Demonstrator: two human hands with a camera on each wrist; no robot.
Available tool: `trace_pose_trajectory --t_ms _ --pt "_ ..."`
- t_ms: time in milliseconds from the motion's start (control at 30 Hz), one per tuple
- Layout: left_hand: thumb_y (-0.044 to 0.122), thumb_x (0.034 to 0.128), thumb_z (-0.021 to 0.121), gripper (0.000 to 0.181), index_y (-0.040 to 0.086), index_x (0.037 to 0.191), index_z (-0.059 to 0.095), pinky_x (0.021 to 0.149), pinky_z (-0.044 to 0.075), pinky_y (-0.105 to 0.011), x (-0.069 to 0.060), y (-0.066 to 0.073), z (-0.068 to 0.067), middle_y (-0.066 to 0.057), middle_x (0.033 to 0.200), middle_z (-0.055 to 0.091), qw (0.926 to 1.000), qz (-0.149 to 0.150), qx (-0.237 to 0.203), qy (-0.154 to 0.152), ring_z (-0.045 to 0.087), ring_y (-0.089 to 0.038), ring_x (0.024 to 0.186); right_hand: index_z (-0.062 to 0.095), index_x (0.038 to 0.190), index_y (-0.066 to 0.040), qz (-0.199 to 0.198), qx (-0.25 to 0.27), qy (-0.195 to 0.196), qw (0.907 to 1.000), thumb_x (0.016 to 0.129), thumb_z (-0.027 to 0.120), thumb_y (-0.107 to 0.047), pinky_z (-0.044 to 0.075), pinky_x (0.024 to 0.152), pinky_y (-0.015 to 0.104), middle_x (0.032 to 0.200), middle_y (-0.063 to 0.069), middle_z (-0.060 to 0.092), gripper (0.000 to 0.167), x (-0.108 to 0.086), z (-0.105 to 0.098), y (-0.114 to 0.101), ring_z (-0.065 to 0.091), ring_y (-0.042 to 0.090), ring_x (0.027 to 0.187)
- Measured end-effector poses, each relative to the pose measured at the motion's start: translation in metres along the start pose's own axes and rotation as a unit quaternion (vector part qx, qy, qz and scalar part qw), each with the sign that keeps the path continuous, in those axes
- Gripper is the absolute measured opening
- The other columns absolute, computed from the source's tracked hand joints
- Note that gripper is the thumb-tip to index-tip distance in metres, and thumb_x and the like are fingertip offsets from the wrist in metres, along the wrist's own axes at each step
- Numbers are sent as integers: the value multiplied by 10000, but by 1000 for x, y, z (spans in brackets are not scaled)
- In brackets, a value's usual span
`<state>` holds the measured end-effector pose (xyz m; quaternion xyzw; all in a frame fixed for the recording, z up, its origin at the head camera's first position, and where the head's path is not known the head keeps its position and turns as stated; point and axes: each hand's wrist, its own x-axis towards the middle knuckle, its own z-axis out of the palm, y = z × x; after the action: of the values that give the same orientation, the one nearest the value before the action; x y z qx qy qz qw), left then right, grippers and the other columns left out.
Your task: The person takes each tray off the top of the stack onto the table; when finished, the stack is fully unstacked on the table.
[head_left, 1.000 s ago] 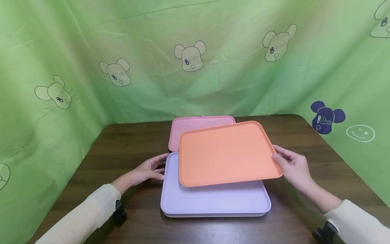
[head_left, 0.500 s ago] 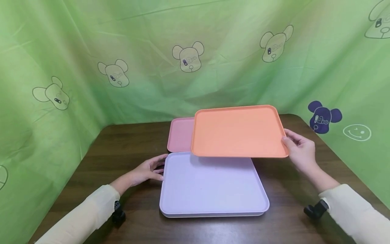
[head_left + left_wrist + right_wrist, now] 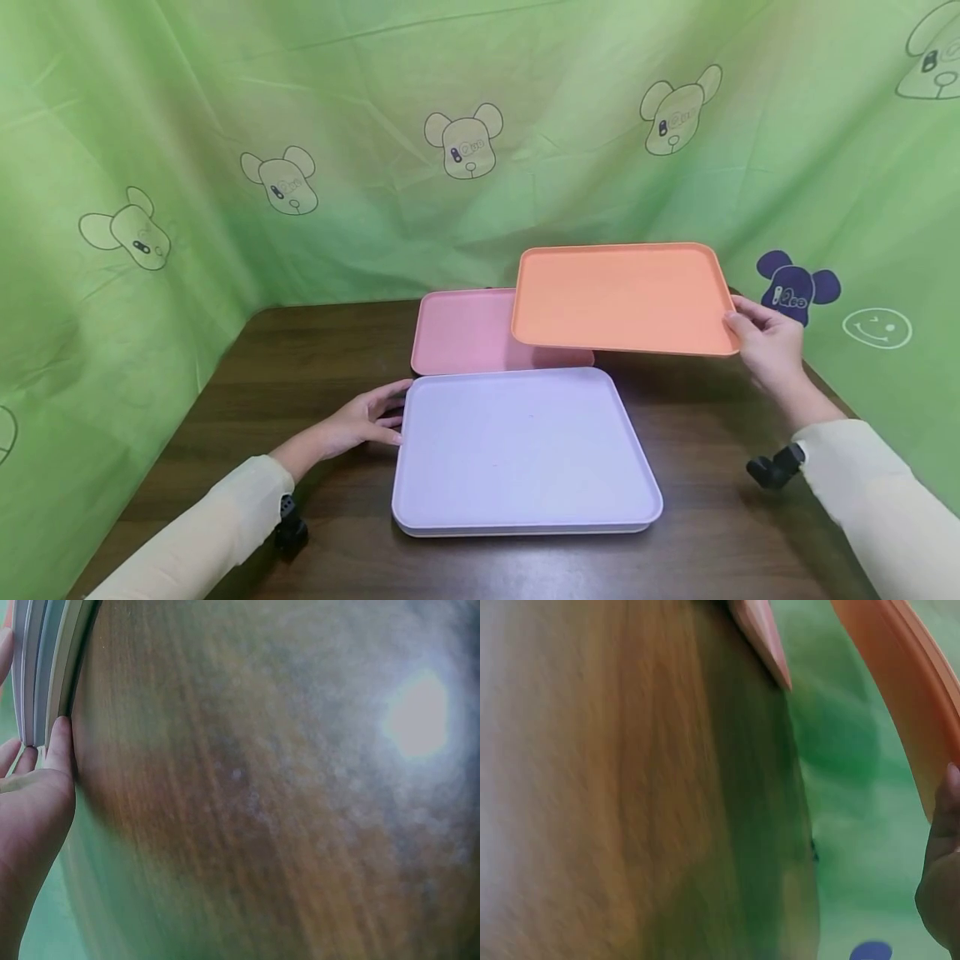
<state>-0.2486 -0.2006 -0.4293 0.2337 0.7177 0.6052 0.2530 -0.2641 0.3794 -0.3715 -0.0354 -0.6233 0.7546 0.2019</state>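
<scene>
An orange tray point(image 3: 626, 298) hangs above the table's back right part, its right edge pinched by my right hand point(image 3: 772, 346). In the right wrist view the orange tray point(image 3: 911, 697) shows edge-on at the right, with the right hand point(image 3: 943, 862) at its lower end. A lilac tray point(image 3: 525, 454) lies on top of a stack near the front. My left hand point(image 3: 352, 427) rests its spread fingers against that stack's left side. The left wrist view shows several layered rims point(image 3: 45, 675) beside the left hand point(image 3: 37, 817).
Behind the lilac tray a pink tray point(image 3: 468, 333) lies on the dark wooden table point(image 3: 322, 350), its right part overlapped in view by the orange tray. A green curtain point(image 3: 360, 233) with printed bear heads hangs around the table's back and sides.
The orange tray has moved back and to the right with my right hand, from over the lilac tray, which is now fully uncovered. My left hand has stayed in place.
</scene>
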Motion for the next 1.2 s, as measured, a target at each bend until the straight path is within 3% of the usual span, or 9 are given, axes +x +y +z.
trace_pose_trajectory --t_ms 200,367,533,733,900,967,1200 --pt "67 822 776 913 12 1532 204 1071 367 -418 0 0 2 -219 1551 237 10000 -77 -44 4 279 -390 1394 767 967 -199 160 156 260 9994 906 624 42 537 567 176 801 -110 710 287 12 -20 3 673 40 627" --pt "74 822 777 915 8 1531 202 1075 359 -429 -1 1 2 -225 1546 243 10000 -55 -8 13 277 -394 1393 769 991 -213 300 52 372 9988 895 657 14 535 586 161 791 -127 706 270 24 -42 11 671 22 645" --pt "70 822 776 909 12 1530 209 1082 349 -432 -1 2 1 -219 1540 257 10000 -29 32 19 277 -384 1393 755 1084 -230 440 -272 304 9982 864 739 -85 545 614 187 831 -152 705 264 52 -82 39 682 36 673" --pt "51 825 768 907 -9 1527 197 1092 334 -441 0 0 0 -237 1536 250 10000 56 -19 -35 261 -395 1395 745 1127 -205 544 -160 275 9980 749 859 -196 559 603 232 838 -101 718 395 80 -126 71 698 92 665" --pt "41 820 769 908 -11 1526 201 1092 333 -442 0 0 1 -237 1535 252 10000 51 -55 -18 262 -394 1394 775 950 -241 779 -188 222 9965 847 760 -97 552 574 201 758 -106 701 178 45 -91 31 679 72 605" --pt "37 818 770 907 -14 1525 203 1091 337 -440 1 1 1 -239 1534 254 10000 58 -60 -8 264 -395 1393 769 871 -261 879 -191 195 9958 898 680 -46 550 562 195 727 -103 693 234 32 -77 15 672 69 584" --pt "17 811 766 917 -38 1521 188 1092 336 -433 1 2 3 -253 1542 226 9998 105 -145 -40 249 -409 1395 759 854 -315 1046 -648 34 9924 897 698 -97 551 555 191 721 -135 682 230 36 -91 20 665 56 586"
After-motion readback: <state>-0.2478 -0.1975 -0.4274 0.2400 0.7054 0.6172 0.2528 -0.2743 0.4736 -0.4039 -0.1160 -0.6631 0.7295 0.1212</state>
